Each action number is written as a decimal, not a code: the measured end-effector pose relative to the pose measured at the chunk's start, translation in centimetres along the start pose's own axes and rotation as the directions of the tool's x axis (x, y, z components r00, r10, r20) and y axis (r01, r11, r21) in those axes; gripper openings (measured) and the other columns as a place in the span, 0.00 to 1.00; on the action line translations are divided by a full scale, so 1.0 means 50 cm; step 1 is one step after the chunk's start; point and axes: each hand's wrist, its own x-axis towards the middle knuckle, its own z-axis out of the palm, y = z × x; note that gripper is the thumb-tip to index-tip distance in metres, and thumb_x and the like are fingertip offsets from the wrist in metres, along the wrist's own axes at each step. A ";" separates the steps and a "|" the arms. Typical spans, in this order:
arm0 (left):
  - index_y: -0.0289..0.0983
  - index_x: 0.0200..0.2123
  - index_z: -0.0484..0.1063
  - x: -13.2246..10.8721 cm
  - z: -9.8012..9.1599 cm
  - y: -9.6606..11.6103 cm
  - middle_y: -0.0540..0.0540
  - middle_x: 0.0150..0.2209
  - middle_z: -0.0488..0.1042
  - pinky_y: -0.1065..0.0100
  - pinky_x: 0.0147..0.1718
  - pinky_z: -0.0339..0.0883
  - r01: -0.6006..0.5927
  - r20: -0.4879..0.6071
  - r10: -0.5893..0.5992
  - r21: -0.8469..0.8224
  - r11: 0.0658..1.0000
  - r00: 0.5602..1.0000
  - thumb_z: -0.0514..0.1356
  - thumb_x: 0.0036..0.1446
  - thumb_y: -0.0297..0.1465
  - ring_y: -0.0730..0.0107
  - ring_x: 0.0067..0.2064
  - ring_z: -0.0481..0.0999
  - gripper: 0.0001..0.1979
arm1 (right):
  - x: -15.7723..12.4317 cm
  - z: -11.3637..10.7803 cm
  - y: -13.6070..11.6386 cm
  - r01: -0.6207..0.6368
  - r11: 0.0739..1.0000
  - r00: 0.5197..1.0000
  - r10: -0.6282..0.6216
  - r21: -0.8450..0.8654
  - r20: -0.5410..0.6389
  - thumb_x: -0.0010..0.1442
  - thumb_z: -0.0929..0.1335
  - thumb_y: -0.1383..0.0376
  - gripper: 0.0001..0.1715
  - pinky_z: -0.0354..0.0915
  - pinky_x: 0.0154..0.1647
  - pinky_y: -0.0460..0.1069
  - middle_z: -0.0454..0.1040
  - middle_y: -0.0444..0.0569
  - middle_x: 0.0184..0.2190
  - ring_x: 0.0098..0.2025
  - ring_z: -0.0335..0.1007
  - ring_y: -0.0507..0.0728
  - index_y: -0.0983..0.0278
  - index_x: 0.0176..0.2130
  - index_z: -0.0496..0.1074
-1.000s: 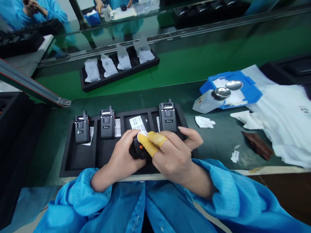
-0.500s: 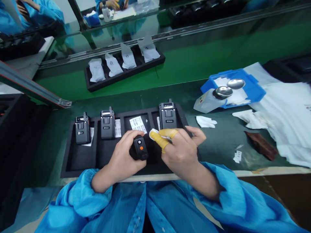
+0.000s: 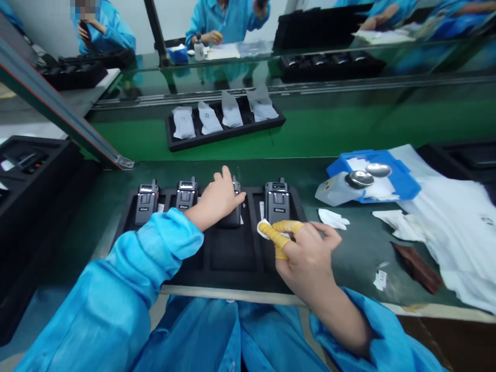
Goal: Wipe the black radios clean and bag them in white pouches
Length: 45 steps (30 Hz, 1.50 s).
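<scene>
A walkie-talkie (image 3: 231, 219) lies in the third compartment of a black foam tray (image 3: 232, 276). My left hand (image 3: 219, 199) is over it, thumb and fingers spread, hiding its upper left part. Yellow finger cots cover fingertips of my right hand (image 3: 306, 253), which pinches a folded white wipe (image 3: 263, 229). That hand is just in front of another walkie-talkie (image 3: 277, 201) in the rightmost compartment. Two more, a walkie-talkie (image 3: 147, 204) at far left and a walkie-talkie (image 3: 186, 194) beside it, lie in the left compartments. White labels show partly beside them.
Behind stands a narrow black tray (image 3: 227, 135) with several white-wrapped items. To the right are a blue bin (image 3: 411, 191) of wipes, a metal-topped bottle (image 3: 333, 188), a crumpled wipe (image 3: 333, 219), a brown strip (image 3: 416, 268) and white bags (image 3: 461, 222). Co-workers sit beyond the glass partition.
My left hand has moved away from my body with the walkie-talkie, which now lies in the third compartment; its fingers have spread. My right hand still pinches the wipe. The view has tilted up.
</scene>
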 end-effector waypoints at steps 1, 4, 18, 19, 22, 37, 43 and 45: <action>0.22 0.64 0.45 -0.003 0.000 -0.001 0.26 0.55 0.64 0.61 0.41 0.68 -0.008 0.001 0.008 0.028 1.000 1.000 0.56 0.59 0.42 0.49 0.48 0.75 0.40 | -0.002 -0.001 0.002 0.005 1.000 1.000 -0.005 0.001 0.007 0.42 0.61 0.78 0.15 0.51 0.45 0.54 0.68 0.46 0.25 0.30 0.59 0.52 0.63 0.21 0.71; 0.28 0.64 0.49 -0.030 -0.009 -0.027 0.31 0.54 0.65 0.62 0.39 0.69 -0.043 -0.072 0.051 0.115 0.992 0.996 0.53 0.61 0.42 0.51 0.46 0.75 0.34 | -0.012 -0.006 0.019 0.029 0.999 0.999 -0.029 -0.014 0.020 0.44 0.61 0.77 0.13 0.52 0.43 0.54 0.64 0.46 0.22 0.28 0.57 0.52 0.64 0.18 0.69; 0.29 0.64 0.48 -0.090 -0.023 -0.192 0.32 0.49 0.71 0.55 0.46 0.68 0.013 -0.239 -0.080 -0.270 0.963 0.968 0.64 0.46 0.37 0.47 0.51 0.73 0.46 | 0.024 0.005 -0.001 0.044 0.999 0.999 -0.044 0.024 0.000 0.47 0.61 0.78 0.16 0.53 0.44 0.54 0.67 0.45 0.25 0.30 0.59 0.52 0.62 0.26 0.74; 0.31 0.64 0.48 -0.110 -0.024 -0.193 0.35 0.49 0.73 0.56 0.47 0.69 -0.030 -0.258 -0.064 -0.346 0.938 0.964 0.65 0.44 0.36 0.50 0.50 0.74 0.46 | 0.030 0.007 -0.001 0.044 0.999 0.999 -0.044 0.024 0.006 0.48 0.61 0.78 0.17 0.53 0.44 0.54 0.67 0.45 0.25 0.30 0.59 0.52 0.62 0.27 0.75; 0.36 0.60 0.53 -0.163 -0.012 -0.190 0.42 0.48 0.74 0.59 0.47 0.70 -0.135 -0.273 -0.015 -0.521 0.843 0.962 0.65 0.43 0.33 0.59 0.46 0.76 0.41 | 0.051 0.019 -0.010 0.055 0.995 0.998 -0.056 0.078 0.002 0.50 0.62 0.77 0.17 0.53 0.44 0.54 0.69 0.45 0.27 0.32 0.62 0.52 0.61 0.30 0.76; 0.39 0.51 0.63 -0.200 0.034 -0.176 0.44 0.50 0.74 0.59 0.50 0.70 -0.257 -0.303 0.069 -0.640 0.724 0.950 0.64 0.43 0.28 0.59 0.50 0.75 0.28 | 0.133 0.062 -0.124 0.299 0.909 0.940 -0.333 0.290 0.073 0.52 0.63 0.76 0.20 0.48 0.52 0.57 0.72 0.43 0.32 0.37 0.63 0.52 0.58 0.36 0.77; 0.40 0.52 0.64 -0.202 0.030 -0.176 0.46 0.51 0.75 0.59 0.50 0.70 -0.275 -0.301 0.108 -0.596 0.754 0.948 0.64 0.43 0.27 0.60 0.51 0.75 0.29 | 0.142 0.054 -0.113 0.348 0.872 0.910 -0.402 0.345 0.100 0.51 0.62 0.78 0.27 0.45 0.52 0.57 0.72 0.41 0.32 0.39 0.63 0.52 0.51 0.42 0.76; 0.41 0.52 0.64 -0.203 0.032 -0.177 0.46 0.51 0.74 0.58 0.50 0.70 -0.280 -0.307 0.112 -0.585 0.761 0.945 0.63 0.43 0.26 0.59 0.52 0.75 0.29 | 0.141 0.050 -0.108 0.344 0.863 0.906 -0.408 0.369 0.109 0.50 0.62 0.78 0.29 0.45 0.52 0.57 0.72 0.39 0.32 0.39 0.64 0.52 0.50 0.43 0.75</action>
